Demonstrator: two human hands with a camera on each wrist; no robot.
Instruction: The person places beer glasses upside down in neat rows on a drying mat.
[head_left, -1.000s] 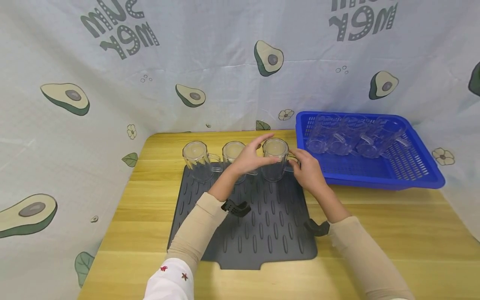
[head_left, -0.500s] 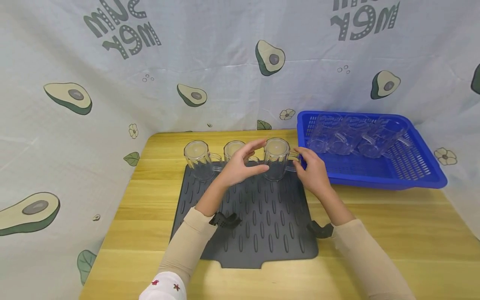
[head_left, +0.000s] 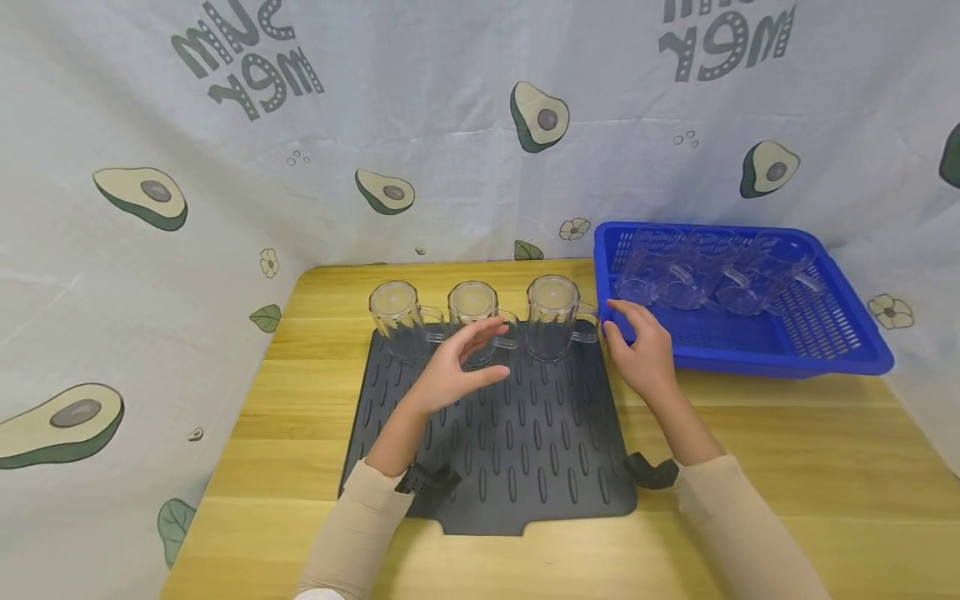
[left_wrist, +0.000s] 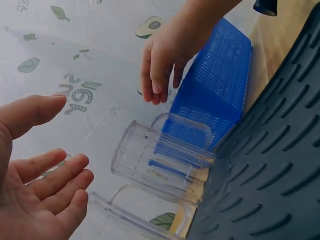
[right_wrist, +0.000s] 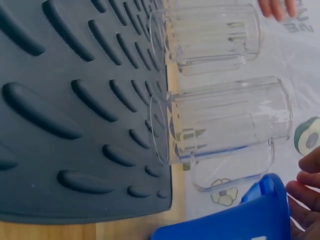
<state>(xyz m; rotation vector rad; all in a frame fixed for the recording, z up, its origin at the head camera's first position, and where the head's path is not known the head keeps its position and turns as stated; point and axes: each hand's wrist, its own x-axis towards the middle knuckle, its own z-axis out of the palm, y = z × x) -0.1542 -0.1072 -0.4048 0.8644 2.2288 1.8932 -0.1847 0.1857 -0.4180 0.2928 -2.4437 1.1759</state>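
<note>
Three clear glass mugs stand upside down in a row along the back of a dark ribbed mat (head_left: 525, 450): the left mug (head_left: 397, 312), the middle mug (head_left: 472, 302) and the right mug (head_left: 551, 321), handles toward the right. My left hand (head_left: 450, 375) hovers in front of the middle mug, fingers and thumb spread, holding nothing. Beside the blue basket's left edge is my right hand (head_left: 643, 350), thumb and fingers apart and empty, right of the right mug's handle. The right wrist view shows two mugs (right_wrist: 230, 120) with rims on the mat.
The blue basket (head_left: 750, 363) stands at the back right on the wooden table (head_left: 750, 450), with several clear mugs (head_left: 678, 287) lying at its back left. A printed curtain (head_left: 465, 167) hangs behind and on the left.
My left hand has moved left and nearer the front, away from the right mug. My right hand has left that mug's handle and shifted right. The mugs have stayed in place.
</note>
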